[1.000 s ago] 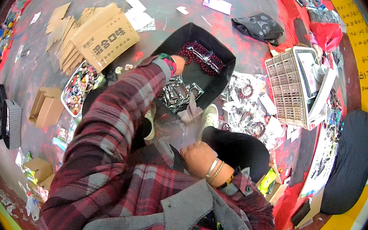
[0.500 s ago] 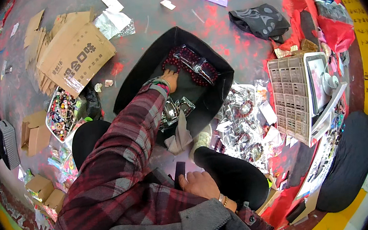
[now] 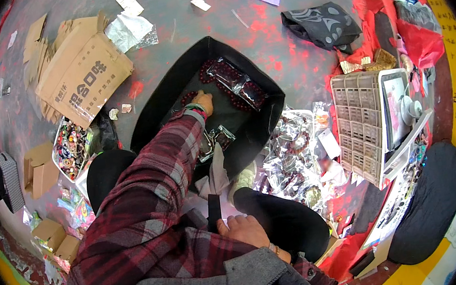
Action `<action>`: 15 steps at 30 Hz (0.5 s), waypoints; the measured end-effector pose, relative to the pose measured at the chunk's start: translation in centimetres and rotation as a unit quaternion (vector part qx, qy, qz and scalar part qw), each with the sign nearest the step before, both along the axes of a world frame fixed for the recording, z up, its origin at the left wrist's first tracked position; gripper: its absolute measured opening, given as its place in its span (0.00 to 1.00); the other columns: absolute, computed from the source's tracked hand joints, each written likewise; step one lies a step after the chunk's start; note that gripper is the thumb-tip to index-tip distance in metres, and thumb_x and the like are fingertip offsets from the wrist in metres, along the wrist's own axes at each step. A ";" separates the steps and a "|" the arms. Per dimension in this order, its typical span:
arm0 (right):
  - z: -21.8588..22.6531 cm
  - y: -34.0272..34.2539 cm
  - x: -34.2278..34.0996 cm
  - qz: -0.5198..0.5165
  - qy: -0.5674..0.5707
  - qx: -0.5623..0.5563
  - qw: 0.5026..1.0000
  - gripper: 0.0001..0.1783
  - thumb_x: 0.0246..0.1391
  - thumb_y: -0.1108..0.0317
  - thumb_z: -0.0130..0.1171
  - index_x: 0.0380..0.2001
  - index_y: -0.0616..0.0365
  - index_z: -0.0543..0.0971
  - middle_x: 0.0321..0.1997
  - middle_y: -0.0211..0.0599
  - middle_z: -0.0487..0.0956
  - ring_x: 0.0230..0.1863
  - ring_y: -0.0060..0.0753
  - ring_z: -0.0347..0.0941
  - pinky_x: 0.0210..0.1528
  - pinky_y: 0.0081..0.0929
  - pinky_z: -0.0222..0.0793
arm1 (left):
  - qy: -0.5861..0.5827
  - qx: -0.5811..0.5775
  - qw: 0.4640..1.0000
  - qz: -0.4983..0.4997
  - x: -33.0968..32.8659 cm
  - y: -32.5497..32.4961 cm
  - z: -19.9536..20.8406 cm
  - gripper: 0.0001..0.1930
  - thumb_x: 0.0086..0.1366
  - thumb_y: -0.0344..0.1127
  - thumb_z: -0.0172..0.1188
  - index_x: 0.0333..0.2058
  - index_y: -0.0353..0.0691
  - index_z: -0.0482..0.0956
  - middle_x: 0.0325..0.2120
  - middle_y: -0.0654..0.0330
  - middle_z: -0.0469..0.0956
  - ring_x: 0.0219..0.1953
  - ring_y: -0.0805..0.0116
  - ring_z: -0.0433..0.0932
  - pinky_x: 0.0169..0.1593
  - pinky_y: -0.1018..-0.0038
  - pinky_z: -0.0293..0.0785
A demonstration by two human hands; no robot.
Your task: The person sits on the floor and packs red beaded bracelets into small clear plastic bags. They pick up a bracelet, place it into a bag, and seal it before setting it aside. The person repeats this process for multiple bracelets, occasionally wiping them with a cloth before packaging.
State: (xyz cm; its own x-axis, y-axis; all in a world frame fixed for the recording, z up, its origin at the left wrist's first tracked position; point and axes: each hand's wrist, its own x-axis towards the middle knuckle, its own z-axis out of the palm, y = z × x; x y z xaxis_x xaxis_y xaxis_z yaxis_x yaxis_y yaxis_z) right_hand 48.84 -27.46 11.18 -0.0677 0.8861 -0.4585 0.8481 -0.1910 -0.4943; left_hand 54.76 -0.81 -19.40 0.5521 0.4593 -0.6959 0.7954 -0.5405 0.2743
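Note:
Inside a black open fabric bin, my left hand reaches down with its fingers closed at a string of dark red beads. To its right lie more dark red bead strings and a clear shiny packet. Small clear packets sit on the bin's near side, below my wrist. A grey cloth flap hangs over the near edge. Close to my body, my right hand is closed around the lower end of a flat black strip; its fingers are partly hidden.
A cardboard box and flattened cardboard lie far left, above a white tray of colourful small items. Right of the bin is a heap of clear-bagged beads. A beige plastic crate stands further right, below a dark folded bag.
My left hand has shifted left within the bin, and a dark red bead string now shows beside its fingers. My right hand stays near my lap with the black strip.

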 end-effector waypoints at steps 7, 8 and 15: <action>0.0 -0.5 0.4 0.004 0.000 -0.001 1.000 0.17 0.46 0.63 0.48 0.40 0.57 0.71 0.29 0.36 0.73 0.32 0.36 0.69 0.30 0.32 0.59 | -0.045 0.078 0.993 0.073 -1.1 -2.1 -1.9 0.16 0.56 0.27 0.49 0.45 0.42 0.69 0.48 0.44 0.62 0.46 0.45 0.70 0.47 0.61 0.70; 0.1 -0.5 0.4 0.003 0.002 -0.006 1.000 0.17 0.46 0.63 0.48 0.40 0.57 0.71 0.29 0.36 0.73 0.32 0.36 0.69 0.30 0.32 0.59 | -0.039 0.104 0.991 0.073 -1.5 -2.3 -1.8 0.14 0.57 0.28 0.48 0.43 0.41 0.70 0.46 0.44 0.64 0.44 0.45 0.71 0.45 0.60 0.72; 0.4 -0.6 0.1 -0.006 -0.003 0.002 1.000 0.16 0.45 0.63 0.48 0.38 0.58 0.71 0.28 0.37 0.72 0.30 0.35 0.68 0.28 0.31 0.59 | -0.259 -0.132 0.953 0.088 1.9 -1.1 -4.7 0.18 0.48 0.33 0.62 0.40 0.41 0.72 0.38 0.52 0.71 0.40 0.54 0.73 0.39 0.68 0.73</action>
